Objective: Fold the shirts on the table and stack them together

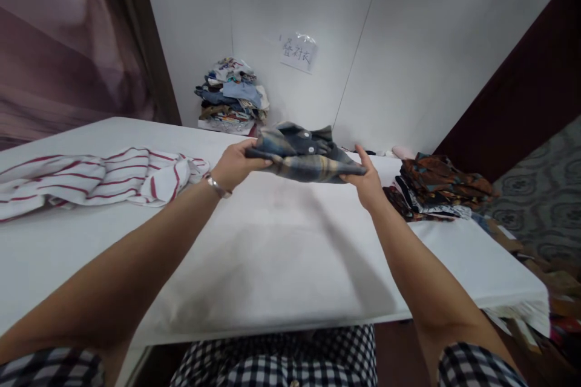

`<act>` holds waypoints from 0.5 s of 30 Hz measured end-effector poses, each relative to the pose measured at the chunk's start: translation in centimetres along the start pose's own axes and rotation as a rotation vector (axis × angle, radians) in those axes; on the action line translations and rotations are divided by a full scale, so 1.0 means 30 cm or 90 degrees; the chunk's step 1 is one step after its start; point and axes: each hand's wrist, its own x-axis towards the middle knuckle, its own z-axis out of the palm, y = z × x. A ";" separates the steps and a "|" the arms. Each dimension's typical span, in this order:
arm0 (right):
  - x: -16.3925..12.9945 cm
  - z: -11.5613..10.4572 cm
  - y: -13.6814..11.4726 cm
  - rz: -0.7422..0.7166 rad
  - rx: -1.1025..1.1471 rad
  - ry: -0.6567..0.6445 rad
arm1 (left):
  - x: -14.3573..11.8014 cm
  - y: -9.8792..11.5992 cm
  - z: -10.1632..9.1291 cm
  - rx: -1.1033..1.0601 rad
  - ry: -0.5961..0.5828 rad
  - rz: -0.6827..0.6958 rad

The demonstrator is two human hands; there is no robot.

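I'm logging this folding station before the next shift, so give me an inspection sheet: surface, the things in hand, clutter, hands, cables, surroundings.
Surface: white table, no stains seen.
Things in hand: folded plaid shirt, buttoned collar on top, held above the table.
Clutter: red-striped white garment spread at left; stack of dark patterned clothes at right; pile of folded clothes on the far edge.
Hands: left hand grips the shirt's left end, bracelet on the wrist; right hand grips its right end.
Cables: nothing seen.
Surroundings: white wall with a handwritten paper sign; patterned floor at right.
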 end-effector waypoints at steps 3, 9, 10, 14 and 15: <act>-0.143 -0.014 0.083 0.025 -0.041 -0.033 | -0.157 -0.085 -0.013 0.181 -0.060 0.039; -0.452 -0.042 0.326 0.172 -0.123 -0.233 | -0.479 -0.305 0.004 0.249 -0.320 -0.045; -0.473 -0.050 0.332 0.181 -0.118 -0.246 | -0.502 -0.309 0.004 0.233 -0.320 -0.068; -0.459 -0.078 0.280 0.241 -0.083 -0.302 | -0.499 -0.274 -0.001 0.073 -0.258 -0.260; -0.440 -0.079 0.263 0.262 -0.085 -0.299 | -0.485 -0.269 0.001 0.042 -0.224 -0.305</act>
